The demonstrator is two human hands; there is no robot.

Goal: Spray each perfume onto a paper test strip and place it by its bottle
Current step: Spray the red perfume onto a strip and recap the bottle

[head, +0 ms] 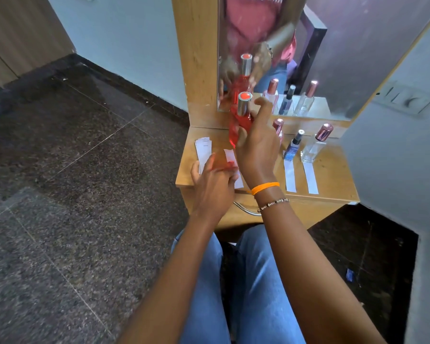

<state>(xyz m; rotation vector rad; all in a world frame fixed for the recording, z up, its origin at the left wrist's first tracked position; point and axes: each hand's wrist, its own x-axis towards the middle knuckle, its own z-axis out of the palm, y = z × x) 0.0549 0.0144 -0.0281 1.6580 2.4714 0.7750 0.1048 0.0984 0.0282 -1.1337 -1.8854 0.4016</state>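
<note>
1. My right hand (256,147) grasped the red bottle (238,125) above the dresser top (333,175); best kept upright.
2. My left hand (212,184) pinched the test strip (230,156) just below it.
3. The cap (244,103) needed removing before spraying.

The right hand (257,147) covers most of the red bottle (236,130) and a pink-capped bottle (278,125) behind it. The left hand's (212,187) fingertips blur over a paper strip (230,155).

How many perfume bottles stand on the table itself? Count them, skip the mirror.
4: the red bottle in the right hand, a pink-capped bottle mostly hidden behind that hand, the blue bottle, and the clear bottle farthest right.
</note>
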